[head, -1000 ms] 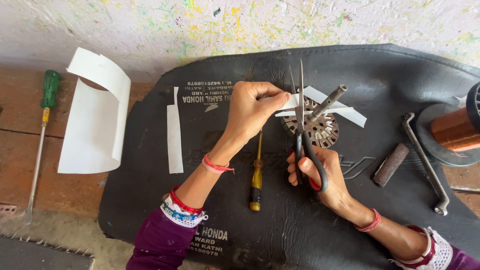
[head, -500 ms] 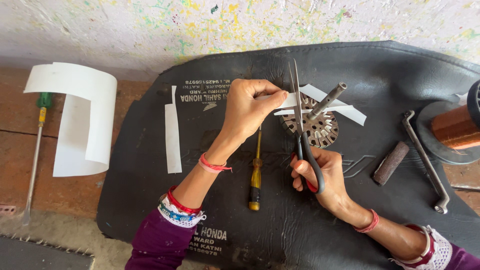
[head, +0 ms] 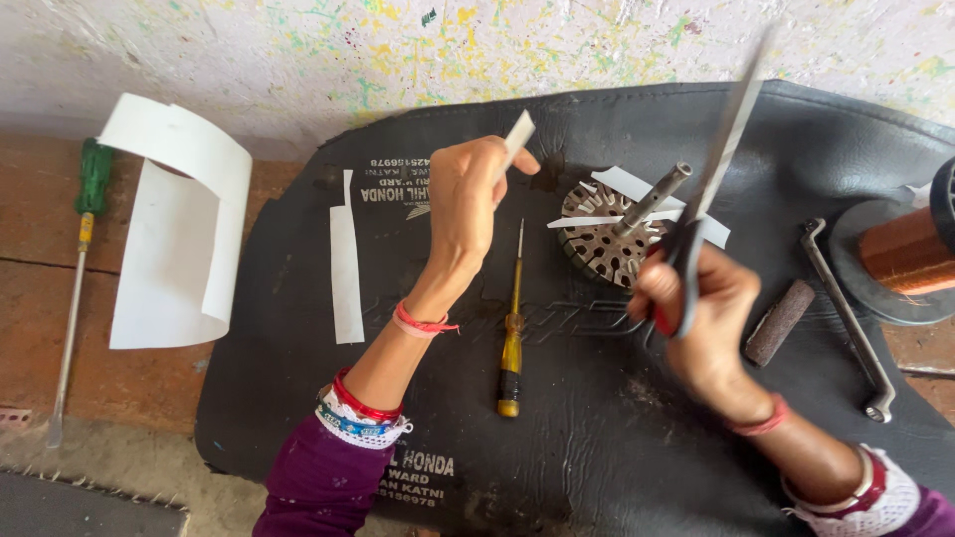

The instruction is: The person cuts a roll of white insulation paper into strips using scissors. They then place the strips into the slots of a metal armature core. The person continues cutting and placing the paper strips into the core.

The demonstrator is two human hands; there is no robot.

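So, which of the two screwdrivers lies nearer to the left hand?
The yellow-handled screwdriver on the black mat, just right of the left hand. The green-handled screwdriver lies far left on the wooden surface, beyond the curled white sheet.

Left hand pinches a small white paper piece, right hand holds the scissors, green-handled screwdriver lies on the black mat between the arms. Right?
Not quite. In the head view the screwdriver on the black mat between the arms has a yellow handle. The left hand does pinch a small white paper piece, and the right hand holds the scissors.
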